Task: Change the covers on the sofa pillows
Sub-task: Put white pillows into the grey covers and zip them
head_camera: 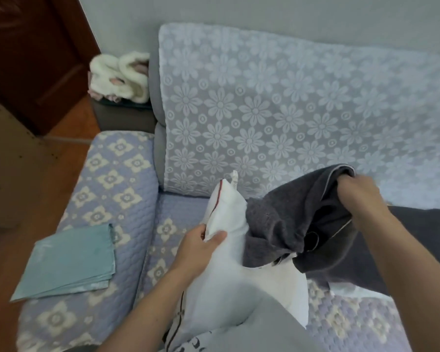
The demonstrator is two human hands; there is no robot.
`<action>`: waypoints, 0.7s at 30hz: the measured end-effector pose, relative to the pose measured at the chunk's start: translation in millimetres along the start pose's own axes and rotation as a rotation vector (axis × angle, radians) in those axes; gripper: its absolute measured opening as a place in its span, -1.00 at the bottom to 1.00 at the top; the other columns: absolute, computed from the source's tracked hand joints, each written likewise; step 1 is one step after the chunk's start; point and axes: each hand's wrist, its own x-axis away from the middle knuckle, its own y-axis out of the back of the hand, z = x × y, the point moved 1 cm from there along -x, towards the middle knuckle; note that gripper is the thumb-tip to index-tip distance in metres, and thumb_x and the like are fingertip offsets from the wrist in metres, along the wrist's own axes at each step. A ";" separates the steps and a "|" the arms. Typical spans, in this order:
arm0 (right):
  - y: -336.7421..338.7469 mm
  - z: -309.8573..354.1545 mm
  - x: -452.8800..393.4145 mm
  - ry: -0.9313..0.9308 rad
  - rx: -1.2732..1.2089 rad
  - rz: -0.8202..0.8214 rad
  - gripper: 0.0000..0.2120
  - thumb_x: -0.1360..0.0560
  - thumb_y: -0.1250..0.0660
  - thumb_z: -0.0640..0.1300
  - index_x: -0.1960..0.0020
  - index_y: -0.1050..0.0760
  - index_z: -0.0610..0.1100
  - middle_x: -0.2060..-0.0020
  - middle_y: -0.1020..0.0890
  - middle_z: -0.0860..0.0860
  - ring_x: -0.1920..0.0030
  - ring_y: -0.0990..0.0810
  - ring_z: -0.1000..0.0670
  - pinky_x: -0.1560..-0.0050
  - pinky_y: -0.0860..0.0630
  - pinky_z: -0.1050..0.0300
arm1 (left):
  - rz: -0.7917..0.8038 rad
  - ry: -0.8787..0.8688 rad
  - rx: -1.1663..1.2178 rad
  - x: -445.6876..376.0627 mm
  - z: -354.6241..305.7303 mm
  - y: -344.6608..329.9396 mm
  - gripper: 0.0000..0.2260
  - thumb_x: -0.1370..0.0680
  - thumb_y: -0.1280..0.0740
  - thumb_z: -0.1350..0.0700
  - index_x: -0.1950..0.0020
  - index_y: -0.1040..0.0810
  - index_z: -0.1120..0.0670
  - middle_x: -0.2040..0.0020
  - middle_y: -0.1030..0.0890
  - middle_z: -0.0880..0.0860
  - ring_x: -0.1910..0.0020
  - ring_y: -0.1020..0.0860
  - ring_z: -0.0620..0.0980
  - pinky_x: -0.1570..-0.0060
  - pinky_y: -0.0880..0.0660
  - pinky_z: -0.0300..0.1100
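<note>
Gripping the white pillow (229,270) near its upper corner, the left hand (201,247) has its thumb laid across the front of the fabric and its fingers curled behind the edge. That pillow stands tilted over the sofa seat (178,214), its lower part resting against the person's lap, where grey clothing (262,326) fills the bottom of the view. It is plain white and puffy, with a thin dark red line of piping along its left seam and a small white tab sticking up at the top corner. Its right side is partly inside a dark grey cover (290,224), a fuzzy, towel-like cloth with pale piping along the rim of its opening. The right hand (358,196) holds the far edge of that cover, fingers tucked into the fold and closed on the cloth, lifting it above the seat so the fabric bunches and sags between the two hands. More dark grey cloth trails to the right under the right forearm. On the sofa arm (107,179), which wears a quilted lilac throw with cream flower shapes, lies a flat stack of folded pale teal covers (71,260). A pale lace cloth with daisy shapes (264,110) drapes the backrest. Beyond the arm, fluffy white slippers (122,74) sit on a dark box beside a brown door (31,52).
</note>
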 end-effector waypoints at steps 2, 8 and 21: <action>18.4 23.8 -8.6 -0.022 -0.128 -0.008 -0.70 -0.63 -0.15 -0.07 -0.22 -0.49 -0.22 0.00 -0.56 -0.14 0.14 -0.49 -0.11 0.18 -0.36 0.08 | -0.010 -0.034 -0.058 12.0 -14.3 -9.7 -0.64 -0.58 -0.35 -0.16 0.09 -0.59 0.16 0.17 -0.68 0.10 0.29 -0.57 -0.07 0.32 -0.38 -0.22; 82.2 95.2 -2.9 0.230 -0.647 -0.030 -0.80 -0.48 -0.13 -0.18 0.20 -0.51 -0.05 0.33 -0.51 0.01 0.28 -0.47 0.00 0.27 -0.35 0.10 | -0.052 -0.144 -0.024 46.9 -45.1 -37.3 -0.70 -0.59 -0.40 -0.01 0.20 -0.50 0.19 0.36 -0.51 -0.04 0.39 -0.40 -0.13 0.38 -0.30 -0.22; 89.6 89.9 -17.8 0.512 -0.354 0.076 -0.85 -0.50 -0.19 -0.21 0.13 -0.53 -0.08 0.20 -0.59 -0.06 0.15 -0.54 -0.04 0.16 -0.39 0.12 | 0.176 -0.278 0.155 79.2 -63.8 -53.7 -0.66 -0.52 -0.50 0.02 0.02 -0.63 0.33 -0.33 -0.47 -0.13 -0.27 -0.50 -0.24 -0.26 -0.41 -0.27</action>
